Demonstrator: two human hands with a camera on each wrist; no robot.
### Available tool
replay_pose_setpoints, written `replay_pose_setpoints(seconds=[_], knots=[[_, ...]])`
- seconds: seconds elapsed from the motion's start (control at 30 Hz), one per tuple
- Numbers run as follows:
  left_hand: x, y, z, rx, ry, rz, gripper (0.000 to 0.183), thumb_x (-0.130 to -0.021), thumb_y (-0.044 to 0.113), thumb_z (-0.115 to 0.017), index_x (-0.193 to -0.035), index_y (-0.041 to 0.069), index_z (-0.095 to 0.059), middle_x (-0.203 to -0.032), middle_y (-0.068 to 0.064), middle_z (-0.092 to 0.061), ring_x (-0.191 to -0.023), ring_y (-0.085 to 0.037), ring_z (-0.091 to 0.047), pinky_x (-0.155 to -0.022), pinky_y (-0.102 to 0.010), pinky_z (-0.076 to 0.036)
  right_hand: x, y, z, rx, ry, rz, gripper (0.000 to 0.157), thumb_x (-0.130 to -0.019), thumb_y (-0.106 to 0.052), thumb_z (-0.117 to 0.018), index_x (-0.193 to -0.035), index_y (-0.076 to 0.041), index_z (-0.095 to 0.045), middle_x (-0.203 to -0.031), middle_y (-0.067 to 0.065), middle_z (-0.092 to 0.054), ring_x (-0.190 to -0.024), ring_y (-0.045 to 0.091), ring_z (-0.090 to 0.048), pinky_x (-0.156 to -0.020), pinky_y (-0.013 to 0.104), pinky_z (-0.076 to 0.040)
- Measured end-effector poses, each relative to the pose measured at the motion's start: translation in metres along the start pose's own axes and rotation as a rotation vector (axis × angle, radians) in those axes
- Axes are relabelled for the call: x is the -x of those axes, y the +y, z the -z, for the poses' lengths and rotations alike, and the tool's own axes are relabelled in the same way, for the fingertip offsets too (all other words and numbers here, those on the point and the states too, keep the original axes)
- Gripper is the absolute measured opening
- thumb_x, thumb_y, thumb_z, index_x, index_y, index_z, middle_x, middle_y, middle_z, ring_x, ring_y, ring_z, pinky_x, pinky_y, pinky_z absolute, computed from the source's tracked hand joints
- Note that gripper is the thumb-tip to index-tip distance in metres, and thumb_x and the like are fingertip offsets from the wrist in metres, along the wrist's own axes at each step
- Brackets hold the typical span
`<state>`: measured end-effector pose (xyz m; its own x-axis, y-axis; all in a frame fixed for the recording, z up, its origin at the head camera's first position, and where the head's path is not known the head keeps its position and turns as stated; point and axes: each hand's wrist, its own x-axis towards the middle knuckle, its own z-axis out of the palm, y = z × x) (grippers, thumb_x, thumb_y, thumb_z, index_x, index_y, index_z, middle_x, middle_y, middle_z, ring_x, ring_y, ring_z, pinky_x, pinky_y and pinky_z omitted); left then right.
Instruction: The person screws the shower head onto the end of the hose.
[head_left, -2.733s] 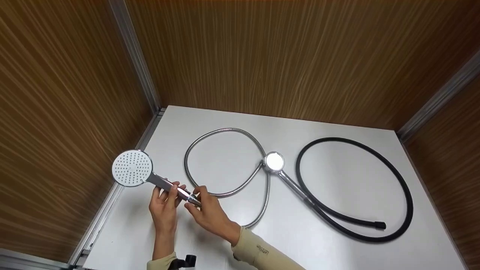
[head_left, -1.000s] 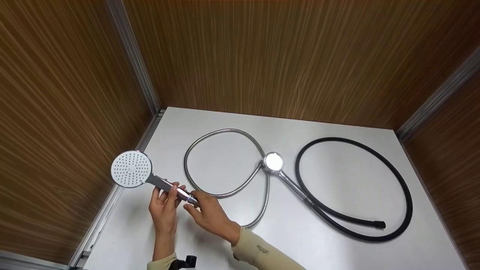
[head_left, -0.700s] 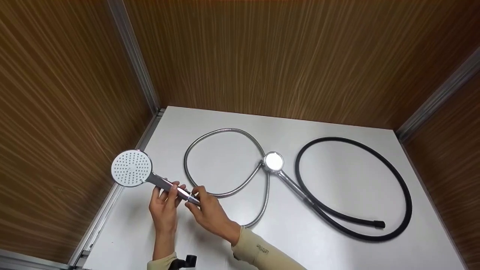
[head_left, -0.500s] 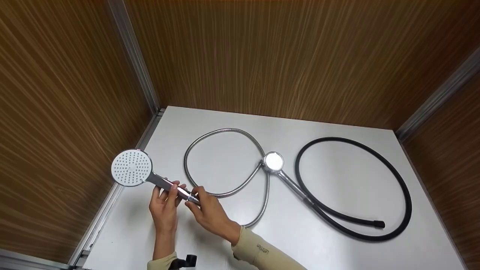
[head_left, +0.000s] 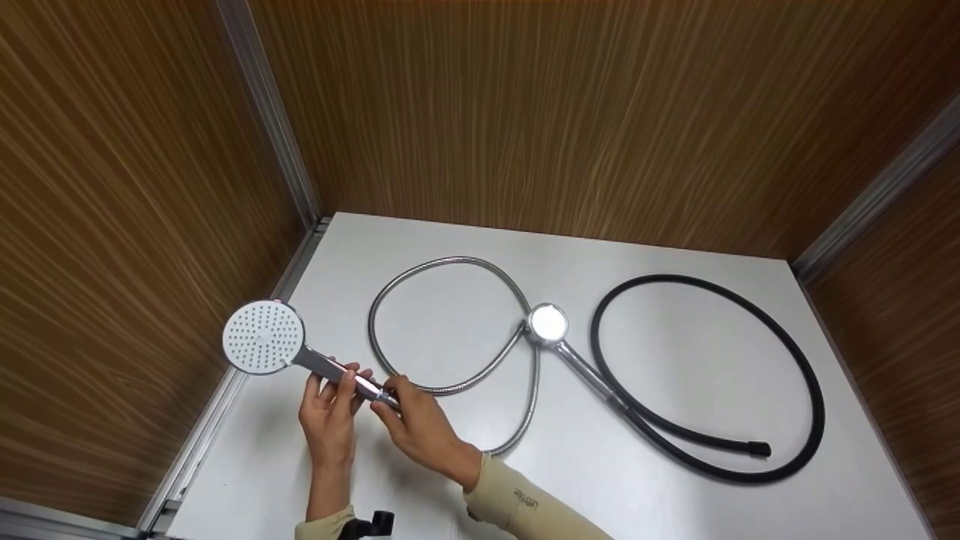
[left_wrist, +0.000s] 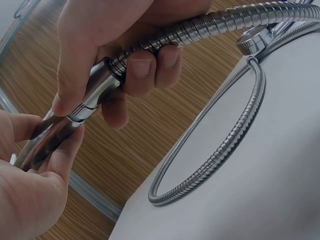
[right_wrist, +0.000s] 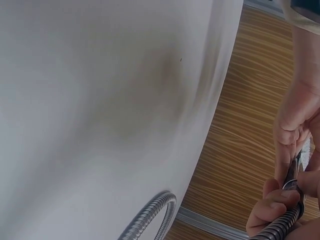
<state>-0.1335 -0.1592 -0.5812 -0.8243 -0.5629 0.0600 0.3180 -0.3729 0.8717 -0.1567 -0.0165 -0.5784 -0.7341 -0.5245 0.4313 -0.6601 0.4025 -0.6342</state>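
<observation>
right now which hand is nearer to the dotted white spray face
Left. The left hand holds the handle adjoining the spray face; the right hand is farther off, gripping the hose connector at the handle's other end.

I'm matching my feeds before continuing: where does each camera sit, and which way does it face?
Head: on the head, facing forward and down at the white table; left hand, right hand and sleeves show.
Left wrist: on that wrist, facing where the metal hose meets the larger shower head; both hands show.
Right wrist: on that wrist, white table filling much of the picture; both hands and a sleeve show at the right side.
Shared: both wrist views show the metal hose.
</observation>
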Motion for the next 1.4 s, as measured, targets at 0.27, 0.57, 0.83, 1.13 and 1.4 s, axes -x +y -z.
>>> replay_pose_setpoints(seconds=[0.27, 0.57, 0.83, 1.13, 1.4], knots=[[0.0000, 0.0005, 0.0002, 0.012, -0.001, -0.003, 0.037, -0.102, -0.004, -0.064, -0.137, -0.002, -0.053, -0.102, -0.006, -0.078, -0.090, -0.018, -0.080, -0.089, -0.039, -0.066, 0.0003, 0.0004, -0.0013, -0.005, 0.007, -0.005, 0.023, -0.109, -0.024, -0.061, -0.118, -0.003, -0.059, -0.091, 0.005, -0.068, -0.074, 0.002, -0.047, -0.062, 0.009, -0.041], [0.0000, 0.0005, 0.0010, -0.018, -0.015, -0.016, 0.039, -0.102, -0.002, -0.064, -0.138, -0.004, -0.051, -0.105, -0.008, -0.077, -0.092, -0.017, -0.080, -0.089, -0.037, -0.067, -0.0012, -0.0007, 0.0002, -0.022, 0.003, -0.005, 0.024, -0.109, -0.025, -0.059, -0.118, -0.003, -0.060, -0.085, 0.003, -0.065, -0.070, 0.000, -0.043, -0.059, 0.008, -0.035], [-0.0004, 0.0006, 0.0007, -0.008, -0.005, -0.012, 0.037, -0.102, -0.003, -0.065, -0.137, -0.003, -0.052, -0.104, -0.006, -0.077, -0.092, -0.018, -0.080, -0.086, -0.033, -0.067, -0.0025, -0.0028, 0.0031, -0.025, -0.019, -0.035, 0.025, -0.108, -0.027, -0.062, -0.119, -0.004, -0.062, -0.089, 0.002, -0.067, -0.072, 0.004, -0.051, -0.061, 0.008, -0.039], [-0.0004, 0.0010, 0.0003, 0.016, -0.002, -0.008, 0.034, -0.102, -0.004, -0.064, -0.134, -0.001, -0.054, -0.102, -0.006, -0.078, -0.091, -0.019, -0.080, -0.087, -0.034, -0.067, -0.0025, -0.0013, 0.0022, -0.072, -0.019, -0.030, 0.028, -0.104, -0.017, -0.069, -0.124, -0.004, -0.054, -0.092, 0.004, -0.073, -0.076, 0.001, -0.057, -0.065, 0.008, -0.048], [0.0006, 0.0013, 0.0004, 0.012, -0.005, -0.009, 0.033, -0.102, -0.004, -0.064, -0.133, 0.000, -0.056, -0.101, -0.006, -0.078, -0.090, -0.019, -0.080, -0.086, -0.034, -0.068, -0.0020, -0.0011, 0.0033, -0.085, -0.025, -0.002, 0.025, -0.107, -0.020, -0.065, -0.119, -0.005, -0.049, -0.096, 0.005, -0.074, -0.079, 0.002, -0.060, -0.070, 0.007, -0.049]])
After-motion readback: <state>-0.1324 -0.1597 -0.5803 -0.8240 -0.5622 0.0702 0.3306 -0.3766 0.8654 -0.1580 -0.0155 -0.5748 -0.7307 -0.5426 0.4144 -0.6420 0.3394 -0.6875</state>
